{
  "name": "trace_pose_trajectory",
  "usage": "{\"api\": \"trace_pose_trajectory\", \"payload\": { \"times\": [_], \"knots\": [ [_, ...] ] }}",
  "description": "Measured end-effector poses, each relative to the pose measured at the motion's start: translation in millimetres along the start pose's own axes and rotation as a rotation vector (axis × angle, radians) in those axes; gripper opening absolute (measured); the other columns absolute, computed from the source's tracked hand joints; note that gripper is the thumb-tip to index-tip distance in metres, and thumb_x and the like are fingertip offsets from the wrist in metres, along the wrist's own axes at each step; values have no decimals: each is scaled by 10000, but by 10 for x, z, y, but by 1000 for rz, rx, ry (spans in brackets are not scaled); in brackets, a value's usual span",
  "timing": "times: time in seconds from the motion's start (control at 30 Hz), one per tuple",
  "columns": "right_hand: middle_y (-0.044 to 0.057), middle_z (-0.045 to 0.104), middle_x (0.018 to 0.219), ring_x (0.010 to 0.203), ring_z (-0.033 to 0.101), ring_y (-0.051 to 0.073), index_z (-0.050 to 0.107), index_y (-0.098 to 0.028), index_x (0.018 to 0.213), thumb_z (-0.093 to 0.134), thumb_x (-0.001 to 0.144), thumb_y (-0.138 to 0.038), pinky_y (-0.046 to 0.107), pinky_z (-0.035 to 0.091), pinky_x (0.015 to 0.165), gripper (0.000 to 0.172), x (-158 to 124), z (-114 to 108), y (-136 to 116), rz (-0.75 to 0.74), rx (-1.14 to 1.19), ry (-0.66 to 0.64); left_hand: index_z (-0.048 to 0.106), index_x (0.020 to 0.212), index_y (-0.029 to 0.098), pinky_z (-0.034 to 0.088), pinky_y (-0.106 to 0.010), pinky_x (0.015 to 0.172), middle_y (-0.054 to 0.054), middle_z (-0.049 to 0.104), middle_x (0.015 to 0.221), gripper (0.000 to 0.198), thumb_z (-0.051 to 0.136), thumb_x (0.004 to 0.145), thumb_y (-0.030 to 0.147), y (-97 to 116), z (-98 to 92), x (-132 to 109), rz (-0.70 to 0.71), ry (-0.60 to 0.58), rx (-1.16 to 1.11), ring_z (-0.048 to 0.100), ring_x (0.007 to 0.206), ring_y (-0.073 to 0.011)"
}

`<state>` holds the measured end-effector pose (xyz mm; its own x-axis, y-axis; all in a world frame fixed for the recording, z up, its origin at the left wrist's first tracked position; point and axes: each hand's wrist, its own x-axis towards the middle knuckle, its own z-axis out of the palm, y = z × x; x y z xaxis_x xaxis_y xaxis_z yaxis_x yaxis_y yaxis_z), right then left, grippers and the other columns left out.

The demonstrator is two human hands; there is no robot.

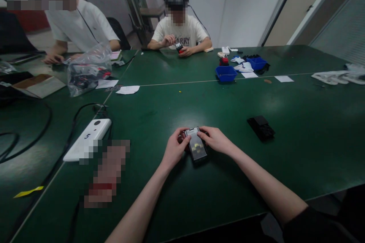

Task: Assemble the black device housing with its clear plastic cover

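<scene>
A small dark flat device [195, 145] with a glossy face lies low over the green table [159, 114] in front of me. My left hand [174, 149] grips its left side with curled fingers. My right hand [216, 140] holds its top right corner, fingers bent around the edge. Both hands are closed on it. A small black part [261, 127] lies on the table to the right of my right hand, apart from it.
A white power strip [88, 139] with black cables lies at the left. Blue bins [226, 73] and white gloves [339, 76] sit farther back. A clear plastic bag [88, 69] stands at the far left. Two other people sit across the table, handling small items.
</scene>
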<state>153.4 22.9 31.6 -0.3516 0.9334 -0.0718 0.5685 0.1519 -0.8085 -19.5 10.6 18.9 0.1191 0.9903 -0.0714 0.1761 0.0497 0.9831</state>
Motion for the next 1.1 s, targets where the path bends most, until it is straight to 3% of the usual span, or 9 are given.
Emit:
{"api": "trace_pose_trajectory", "payload": {
  "times": [0.07, 0.13, 0.27, 0.43, 0.6, 0.77, 0.87, 1.1],
  "knots": [
    [87, 660, 996, 896, 605, 193, 612, -178, 1012, 429, 877, -305, 312, 448, 766, 260, 1, 35, -31, -50, -25, 49, 550, 981, 161, 479, -215, 510, 14, 509, 758, 334, 609, 708, 345, 35, 1, -18, -44, 7, -85, 531, 591, -104],
    [92, 648, 1037, 944, 590, 194, 594, -174, 1038, 408, 887, -307, 317, 433, 802, 274, -6, 60, -53, -85, -21, 64, 532, 985, 166, 504, -232, 541, 17, 503, 780, 356, 621, 698, 357, 51, 5, -31, -68, 5, -169, 547, 617, -108],
    [89, 649, 1003, 897, 597, 197, 536, -178, 1119, 453, 859, -394, 326, 441, 769, 348, -52, 63, -56, -88, -9, 19, 518, 968, 170, 493, -208, 525, 22, 498, 792, 354, 633, 695, 364, 30, 22, -34, -75, 23, -214, 537, 603, -93],
    [113, 618, 1073, 958, 581, 225, 415, -178, 1249, 633, 722, -432, 361, 442, 801, 625, -84, 55, -1, -60, 30, -10, 522, 955, 169, 473, -191, 508, 18, 497, 788, 341, 633, 701, 367, 1, 39, -24, -64, 29, -179, 507, 595, -85],
    [99, 635, 1028, 885, 603, 204, 428, -196, 1239, 598, 756, -426, 351, 453, 760, 562, -61, 77, 32, -33, 45, 34, 511, 1003, 170, 485, -206, 542, 0, 511, 835, 379, 641, 700, 355, 5, 42, -30, -71, 13, -226, 528, 646, -102],
    [94, 652, 983, 784, 615, 190, 295, -226, 1361, 544, 800, -433, 323, 448, 695, 647, -103, 63, -25, -67, -52, 17, 541, 988, 169, 448, -173, 515, 15, 502, 779, 357, 651, 697, 345, 1, 15, -21, -49, -14, -233, 508, 617, -87],
    [88, 659, 954, 710, 607, 172, 366, -236, 1329, 536, 804, -444, 299, 434, 655, 590, -137, 47, -83, -83, -132, 3, 563, 956, 160, 429, -165, 489, 7, 519, 797, 323, 624, 725, 377, -12, -1, -13, -47, -47, -239, 498, 591, -75],
    [16, 640, 685, 573, 561, 131, 534, -201, 1182, 584, 765, -453, 248, 390, 565, 490, -131, 24, -119, -68, -218, 68, 547, 959, 170, 335, -145, 378, 46, 484, 711, 314, 620, 723, 363, -62, 19, 4, -128, -52, -283, 407, 426, -24]
  ]
}}
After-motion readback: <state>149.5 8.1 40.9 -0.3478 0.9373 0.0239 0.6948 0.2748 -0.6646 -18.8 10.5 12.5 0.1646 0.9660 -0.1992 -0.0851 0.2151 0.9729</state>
